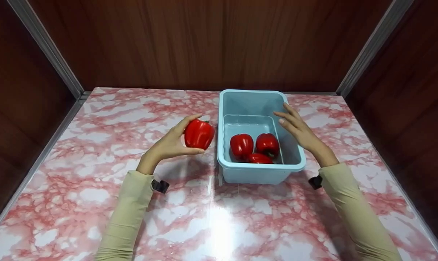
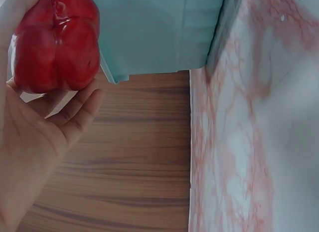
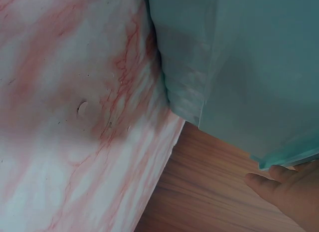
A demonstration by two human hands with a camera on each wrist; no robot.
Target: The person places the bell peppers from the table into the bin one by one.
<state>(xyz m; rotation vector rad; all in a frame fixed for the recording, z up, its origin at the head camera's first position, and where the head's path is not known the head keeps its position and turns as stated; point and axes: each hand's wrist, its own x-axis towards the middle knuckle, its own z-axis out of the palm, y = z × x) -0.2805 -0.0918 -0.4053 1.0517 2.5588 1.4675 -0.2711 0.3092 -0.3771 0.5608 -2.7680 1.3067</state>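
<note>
Left hand point(image 1: 170, 145) gripped a red pepper point(image 1: 199, 134) beside the bin point(image 1: 262, 169); right hand point(image 1: 299, 127), fingers straight, rested on its rim. A loose grip risked dropping the pepper short of the bin.

- Both arms are in long sleeves, a pale yellowish-beige, kind of a light khaki cream.
- The fabric looks soft and snug, with a few light wrinkles along the forearms, nothing baggy.
- The cuffs end right at the wrists, plain, no visible buttons or logos.
- The left hand point(image 1: 170, 145) and the right hand point(image 1: 301, 131) are bare: no gloves, rings or watch that I can make out.
- There's a small black gadget strapped under each wrist, just past the cuff. It's dark and blocky, with a rounded bit on the left one.
- No markings or cables that I can see on either one.
</note>
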